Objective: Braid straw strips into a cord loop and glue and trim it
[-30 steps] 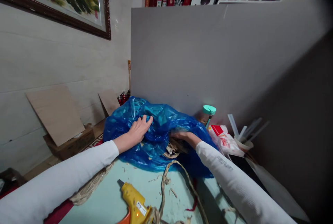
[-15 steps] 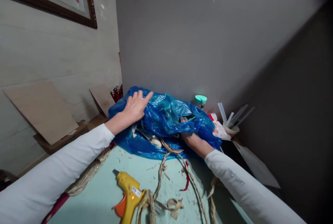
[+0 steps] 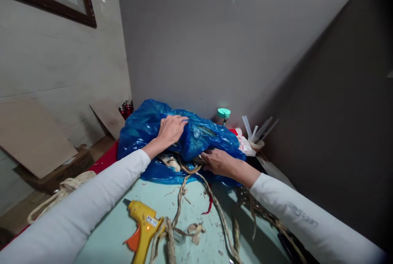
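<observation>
A crumpled blue plastic bag [image 3: 141, 120] lies at the back of the table, its mouth facing me. My left hand [image 3: 172, 128] is closed on the bag's upper film, fingers bent over a fold. At the mouth, my right hand [image 3: 218, 161] has its fingers curled inward; what is between the fingertips is hidden. Pale dried plant strips [image 3: 172, 161] show inside the opening. From there a braided strand [image 3: 181, 194] runs down over the table. Nearer me lies a yellow hot glue gun [image 3: 143, 217] with an orange trigger and a lit light.
The pale green tabletop [image 3: 107, 219] carries fibre scraps and a red strip [image 3: 209, 204]. Behind the bag stands a jar with a green lid [image 3: 224, 113]. Glue sticks [image 3: 246, 127] stand in a cup [image 3: 257, 145] at right. A coil of cord [image 3: 67, 186] lies left; a grey panel [image 3: 199, 43] rises behind.
My right hand has drawn back from inside the bag to its mouth. My left hand has shifted across the film and its fingers have bent. The view has turned slightly right.
</observation>
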Demonstrator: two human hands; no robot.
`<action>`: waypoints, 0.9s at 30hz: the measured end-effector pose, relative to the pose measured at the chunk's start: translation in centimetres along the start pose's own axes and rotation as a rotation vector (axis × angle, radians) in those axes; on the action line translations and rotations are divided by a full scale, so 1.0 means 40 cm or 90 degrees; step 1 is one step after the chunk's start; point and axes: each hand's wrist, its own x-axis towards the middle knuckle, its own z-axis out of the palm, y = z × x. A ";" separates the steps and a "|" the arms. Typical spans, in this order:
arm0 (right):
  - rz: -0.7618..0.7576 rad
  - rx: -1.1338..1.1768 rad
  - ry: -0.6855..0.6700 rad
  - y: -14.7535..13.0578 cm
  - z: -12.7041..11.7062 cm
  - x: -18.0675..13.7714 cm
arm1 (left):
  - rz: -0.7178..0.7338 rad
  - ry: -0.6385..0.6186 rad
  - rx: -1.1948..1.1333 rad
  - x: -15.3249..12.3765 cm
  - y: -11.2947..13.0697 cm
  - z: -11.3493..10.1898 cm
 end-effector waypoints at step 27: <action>0.212 -0.011 -0.028 0.019 -0.049 0.034 | -0.038 -0.086 -0.179 0.073 -0.091 0.027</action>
